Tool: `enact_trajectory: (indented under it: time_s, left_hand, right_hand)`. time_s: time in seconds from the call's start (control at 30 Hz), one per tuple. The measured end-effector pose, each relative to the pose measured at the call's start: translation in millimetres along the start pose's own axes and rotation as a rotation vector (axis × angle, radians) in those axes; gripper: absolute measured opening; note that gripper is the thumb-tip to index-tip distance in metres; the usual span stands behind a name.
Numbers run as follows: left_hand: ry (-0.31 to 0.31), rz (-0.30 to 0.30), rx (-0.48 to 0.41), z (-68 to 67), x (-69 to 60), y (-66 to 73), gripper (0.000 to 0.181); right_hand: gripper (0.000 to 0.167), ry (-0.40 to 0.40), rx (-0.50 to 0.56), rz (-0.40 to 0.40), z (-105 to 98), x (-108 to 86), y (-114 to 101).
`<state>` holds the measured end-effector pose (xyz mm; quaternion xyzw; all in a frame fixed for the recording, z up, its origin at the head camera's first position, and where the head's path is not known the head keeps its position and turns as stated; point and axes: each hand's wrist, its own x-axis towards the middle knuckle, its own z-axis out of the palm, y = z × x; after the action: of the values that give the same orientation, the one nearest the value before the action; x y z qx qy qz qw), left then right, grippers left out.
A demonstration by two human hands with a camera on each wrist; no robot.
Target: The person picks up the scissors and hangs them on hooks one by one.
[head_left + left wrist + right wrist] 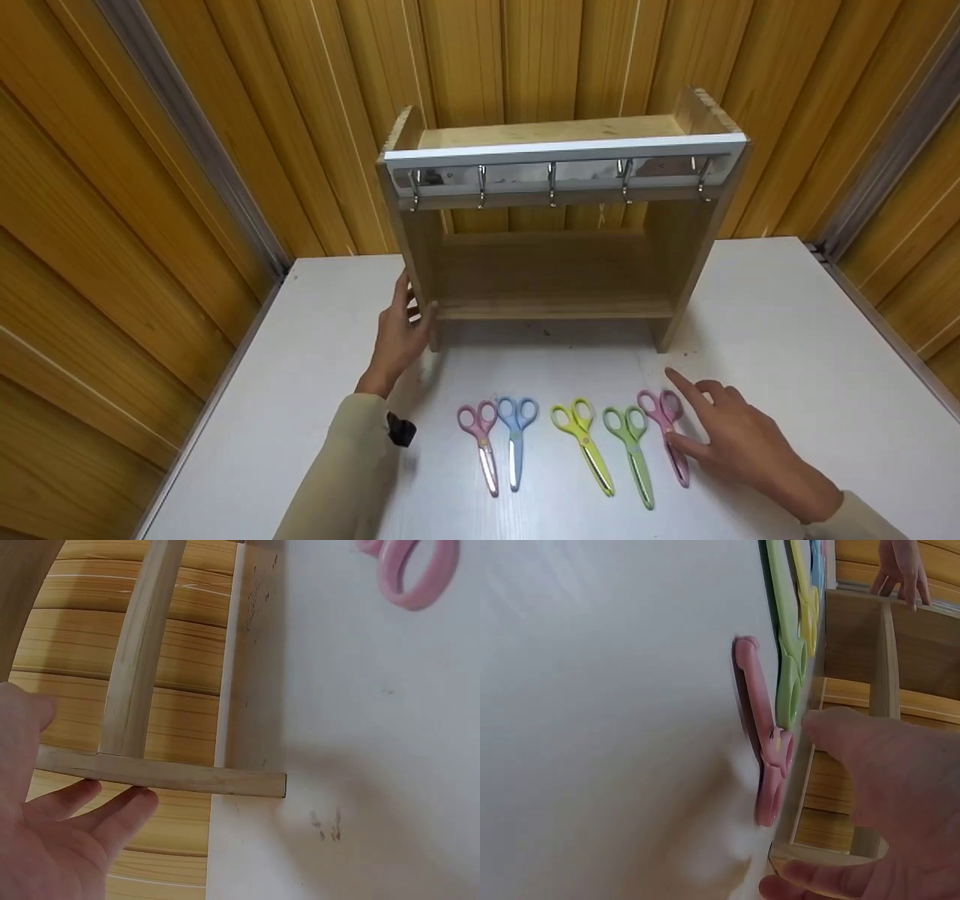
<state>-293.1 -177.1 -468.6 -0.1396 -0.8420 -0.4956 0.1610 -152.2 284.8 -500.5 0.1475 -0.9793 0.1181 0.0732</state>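
Standing at upper centre, here's the wooden rack (555, 271), its left side gripped by the left hand (401, 337), while the right hand (750, 439), fingers spread wide, hovers near the rightmost pink scissors (769, 736), lower right of frame.

Place type: I read a small panelled booth or work bay; whether it stands in a home or a workshop I cannot tell.
Panelling: wood-coloured plank pattern; back wall (540, 60) at 12 o'clock, side walls (90, 225) at 9 and 3.
Corner trim: grey strips (204, 142) at 10 and 2 o'clock.
Table: white top (255, 420), enclosed on three sides.
Goods: I note a wooden hook rack (547, 270) towards 12, scissors (585, 442) towards 6.
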Motion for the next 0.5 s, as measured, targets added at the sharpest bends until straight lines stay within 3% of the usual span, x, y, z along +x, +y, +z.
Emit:
enact_trajectory:
  time_s: [0.5]
  left_hand:
    - [0.059, 0.011, 0.046, 3.2, 2.7, -4.0, 0.074]
  right_hand:
    - [0.095, -0.136, -0.001, 0.065, 11.3, -5.5, -8.2]
